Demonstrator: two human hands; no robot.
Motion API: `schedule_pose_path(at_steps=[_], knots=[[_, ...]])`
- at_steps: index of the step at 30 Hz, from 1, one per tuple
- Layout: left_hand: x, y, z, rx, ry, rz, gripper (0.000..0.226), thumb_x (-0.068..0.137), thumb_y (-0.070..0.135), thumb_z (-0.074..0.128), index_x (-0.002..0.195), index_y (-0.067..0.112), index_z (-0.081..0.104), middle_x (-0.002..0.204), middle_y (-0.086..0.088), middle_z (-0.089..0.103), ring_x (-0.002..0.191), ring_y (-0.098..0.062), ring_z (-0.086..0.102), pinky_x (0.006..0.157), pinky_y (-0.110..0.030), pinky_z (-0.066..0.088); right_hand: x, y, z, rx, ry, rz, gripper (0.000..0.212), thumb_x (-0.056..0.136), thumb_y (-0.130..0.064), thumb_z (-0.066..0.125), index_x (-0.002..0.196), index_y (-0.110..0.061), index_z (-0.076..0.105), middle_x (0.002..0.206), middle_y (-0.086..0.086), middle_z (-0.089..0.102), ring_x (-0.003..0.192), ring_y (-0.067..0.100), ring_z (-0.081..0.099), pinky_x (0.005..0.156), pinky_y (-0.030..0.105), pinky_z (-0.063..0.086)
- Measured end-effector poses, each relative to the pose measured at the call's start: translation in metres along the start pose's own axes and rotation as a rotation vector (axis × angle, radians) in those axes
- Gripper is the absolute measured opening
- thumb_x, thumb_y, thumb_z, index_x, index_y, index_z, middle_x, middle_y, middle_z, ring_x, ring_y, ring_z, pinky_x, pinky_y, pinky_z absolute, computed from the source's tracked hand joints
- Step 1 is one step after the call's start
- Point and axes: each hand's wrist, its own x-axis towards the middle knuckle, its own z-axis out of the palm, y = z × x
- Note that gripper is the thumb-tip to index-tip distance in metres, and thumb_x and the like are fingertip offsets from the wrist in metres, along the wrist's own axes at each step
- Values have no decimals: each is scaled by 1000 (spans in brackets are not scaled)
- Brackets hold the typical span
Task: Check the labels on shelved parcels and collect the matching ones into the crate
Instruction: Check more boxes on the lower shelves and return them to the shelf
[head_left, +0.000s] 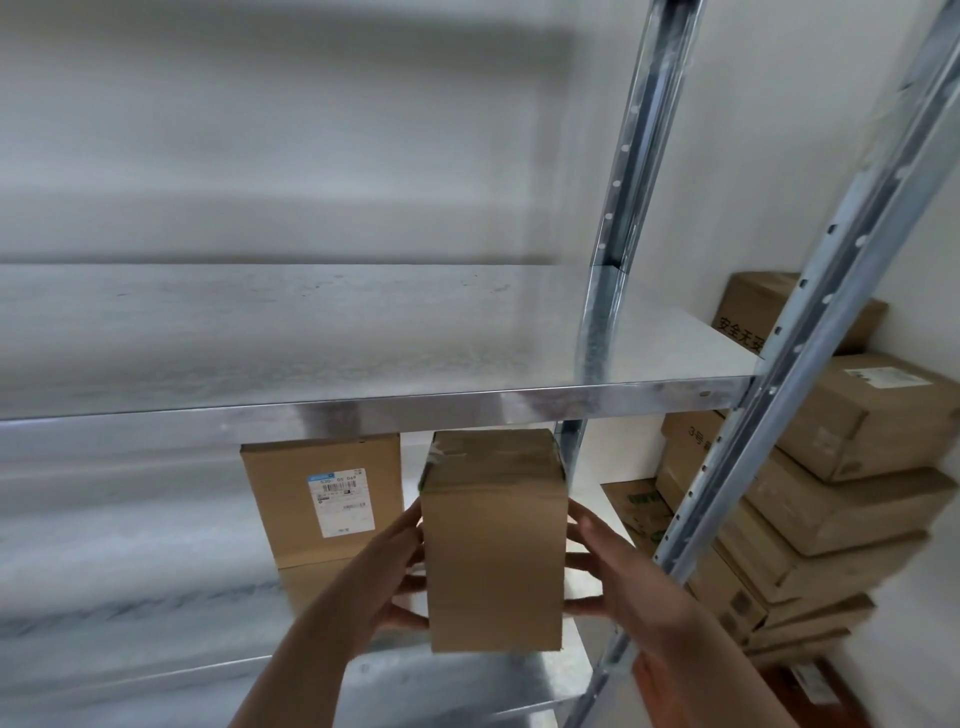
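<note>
Now gripping the parcel (493, 545) by its sides with left hand (395, 571) and right hand (618, 587). Better turning it slowly (facing side seemingly unlabelled) without loosening either grip.

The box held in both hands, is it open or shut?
Shut: the box has its top flaps flat under shiny tape.

Stacked carton (748, 317) at 3 o'clock read "安全无"; lower carton (685, 441) showed "3号". White label (340, 501) on shelved box (270, 493) at 7 o'clock was too blurred.
</note>
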Motion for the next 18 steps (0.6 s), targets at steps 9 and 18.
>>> schedule_pose_path(at_steps=[9,18], knots=[[2,-15,9,-163,9,146,20,106,33,52,119,34,66,116,-5,75,121,-35,65,106,-67,43,6,9,12,115,159,-99,29,110,-45,43,130,-46,64,133,-12,70,129,21,65,96,54,61],[4,-14,4,-251,3,176,33,85,40,64,107,22,80,105,-11,75,109,-33,63,113,-61,40,5,9,13,143,156,7,43,108,-43,41,135,-22,67,130,5,75,119,23,72,94,38,62]])
